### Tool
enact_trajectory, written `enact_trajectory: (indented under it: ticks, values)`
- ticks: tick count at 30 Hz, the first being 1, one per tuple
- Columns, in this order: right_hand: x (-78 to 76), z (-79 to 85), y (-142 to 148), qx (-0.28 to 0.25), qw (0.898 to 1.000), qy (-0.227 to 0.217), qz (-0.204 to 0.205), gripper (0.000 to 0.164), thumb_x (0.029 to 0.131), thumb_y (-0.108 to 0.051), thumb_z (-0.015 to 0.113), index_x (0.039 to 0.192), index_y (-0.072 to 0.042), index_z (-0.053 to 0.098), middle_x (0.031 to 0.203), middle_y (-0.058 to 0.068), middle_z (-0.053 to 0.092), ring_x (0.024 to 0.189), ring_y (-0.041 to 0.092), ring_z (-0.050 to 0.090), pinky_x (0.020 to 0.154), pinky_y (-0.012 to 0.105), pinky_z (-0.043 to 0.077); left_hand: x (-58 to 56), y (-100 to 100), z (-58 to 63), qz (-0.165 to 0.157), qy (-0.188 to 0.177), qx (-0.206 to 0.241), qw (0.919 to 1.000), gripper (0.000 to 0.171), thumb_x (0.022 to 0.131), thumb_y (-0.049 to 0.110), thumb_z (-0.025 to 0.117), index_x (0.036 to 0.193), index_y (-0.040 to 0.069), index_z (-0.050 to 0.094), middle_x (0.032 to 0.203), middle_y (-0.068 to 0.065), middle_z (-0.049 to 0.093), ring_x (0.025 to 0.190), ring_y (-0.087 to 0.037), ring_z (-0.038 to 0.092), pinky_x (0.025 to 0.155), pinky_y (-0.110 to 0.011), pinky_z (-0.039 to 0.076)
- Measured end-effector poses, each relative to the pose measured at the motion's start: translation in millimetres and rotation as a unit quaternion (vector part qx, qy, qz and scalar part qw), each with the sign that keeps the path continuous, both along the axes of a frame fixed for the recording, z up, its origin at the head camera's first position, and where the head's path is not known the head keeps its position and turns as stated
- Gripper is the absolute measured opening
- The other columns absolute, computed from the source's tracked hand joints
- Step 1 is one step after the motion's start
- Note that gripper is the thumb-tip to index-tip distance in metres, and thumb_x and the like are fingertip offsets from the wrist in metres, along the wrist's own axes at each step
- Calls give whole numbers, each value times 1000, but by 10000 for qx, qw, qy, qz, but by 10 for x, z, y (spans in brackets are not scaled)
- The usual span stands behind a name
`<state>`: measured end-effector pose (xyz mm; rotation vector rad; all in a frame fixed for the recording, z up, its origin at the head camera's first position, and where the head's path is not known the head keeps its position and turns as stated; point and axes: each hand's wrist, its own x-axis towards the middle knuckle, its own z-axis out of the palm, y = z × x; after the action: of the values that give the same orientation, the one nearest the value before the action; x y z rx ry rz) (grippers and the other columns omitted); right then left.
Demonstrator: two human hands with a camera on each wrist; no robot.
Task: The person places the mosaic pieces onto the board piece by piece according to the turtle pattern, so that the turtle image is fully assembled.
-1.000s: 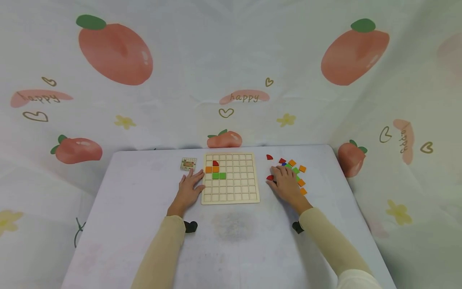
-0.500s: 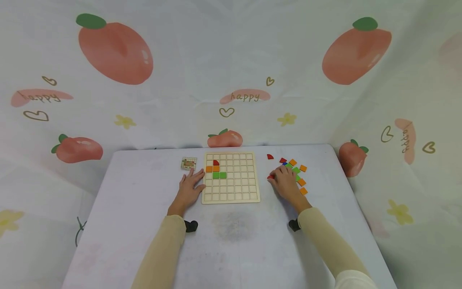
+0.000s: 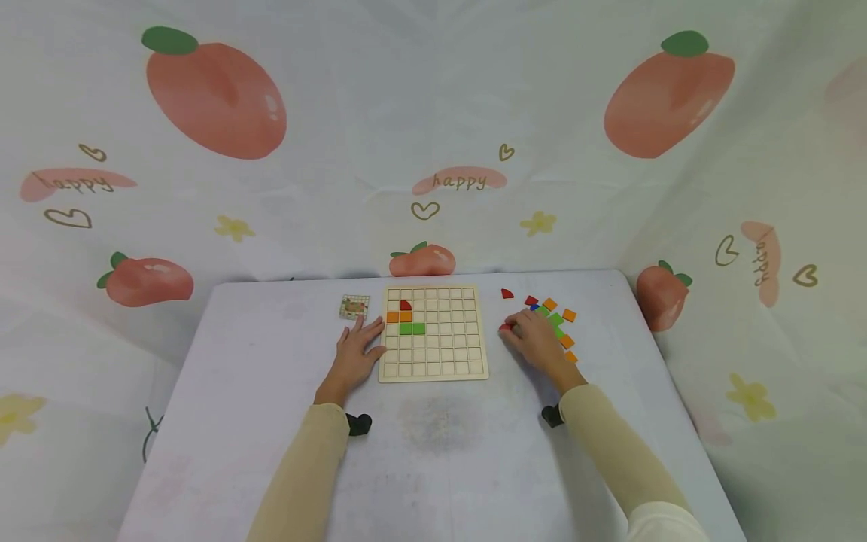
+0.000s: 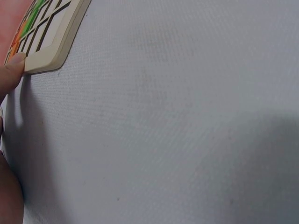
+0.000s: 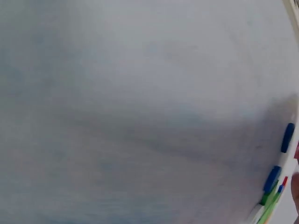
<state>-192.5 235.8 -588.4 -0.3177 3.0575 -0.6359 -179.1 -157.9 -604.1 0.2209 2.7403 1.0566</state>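
My right hand pinches a red quarter-circle tile between thumb and fingertips, to the right of the wooden grid board. My left hand lies spread at the board's left edge, and in the left wrist view its thumb touches the board's rim. On the board sit a red quarter-circle tile, two orange tiles and two green tiles. Under and beside the right hand, loose green tiles are partly hidden.
Beyond the left fingertips lies a small picture card. Loose orange tiles, a red tile and another red quarter-circle surround the right hand. Blue tiles show at the right wrist view's edge. A printed cloth hangs behind the table.
The right thumb and fingers have closed on the red quarter-circle, which has shifted slightly left and away from the person. The left hand has stayed in place.
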Motion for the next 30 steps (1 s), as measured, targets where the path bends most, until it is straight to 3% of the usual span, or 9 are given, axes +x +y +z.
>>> enact_trajectory:
  ticks: [3,10,14,18,30]
  values:
    - [-35,38,-30,-178,9998,-10,79,31,95,-29,73,117,-6,72,111,9,71,100,25,64,94,41,58,-1,-2,1,22,6,37,10000,59,101,27,63,156,13,44,167,2,36,162,-30,8,131,-56,-2]
    - [-96,197,-195,-437,9984,-300,214,33,95,-22,73,123,-5,70,117,9,69,106,25,65,97,43,59,14,3,22,39,-13,44,10000,61,100,26,64,155,12,44,166,0,36,162,-31,8,131,-56,-2]
    - [-153,249,-322,-560,9971,-216,462,32,94,-18,74,122,-3,70,115,11,69,105,26,65,97,42,59,12,3,20,49,-47,40,10000,60,100,27,64,155,14,44,166,2,36,162,-30,8,131,-55,-2]
    - [-205,253,-458,-799,9945,-120,670,30,92,-16,76,118,-1,72,112,12,69,103,25,66,95,41,60,8,2,12,43,-35,7,10000,60,100,27,64,156,15,44,166,2,36,162,-30,8,131,-55,-2]
    - [-328,216,-870,-1070,9896,-383,877,29,94,-19,74,120,-5,73,114,9,69,103,22,65,95,37,59,6,-5,12,16,-40,-41,10000,60,101,27,63,156,14,43,166,2,36,162,-30,9,131,-56,-1]
